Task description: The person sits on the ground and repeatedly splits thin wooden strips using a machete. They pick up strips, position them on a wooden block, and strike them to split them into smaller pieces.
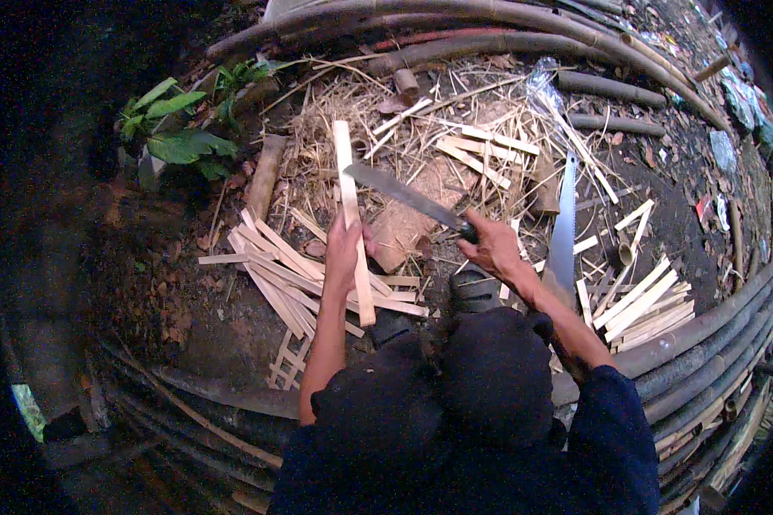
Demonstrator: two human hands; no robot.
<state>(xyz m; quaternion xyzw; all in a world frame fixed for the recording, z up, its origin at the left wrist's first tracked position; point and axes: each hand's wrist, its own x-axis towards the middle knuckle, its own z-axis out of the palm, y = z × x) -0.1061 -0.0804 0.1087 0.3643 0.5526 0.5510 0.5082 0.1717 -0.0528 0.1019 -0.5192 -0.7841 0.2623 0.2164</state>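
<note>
My left hand (345, 249) is closed round a pale bamboo strip (350, 193), which stands lengthwise before me. In my right hand (494, 247) is the dark handle of a machete (408, 194); its long blade reaches to the left. The blade's far end meets or overlaps the strip above my left hand; I cannot tell how firmly they touch. Beneath the blade lies a brown wooden block (401, 232). A loose heap of cut strips (288, 266) spreads beside my left forearm.
To the right, a handsaw (563, 227) stands with its blade pointing away. Another pile of strips (648, 309) lies near the bamboo poles (687, 339) close to me. Shavings (318, 142) litter the ground ahead, a leafy plant (185, 142) grows at left, and long poles (524, 13) cross the far side.
</note>
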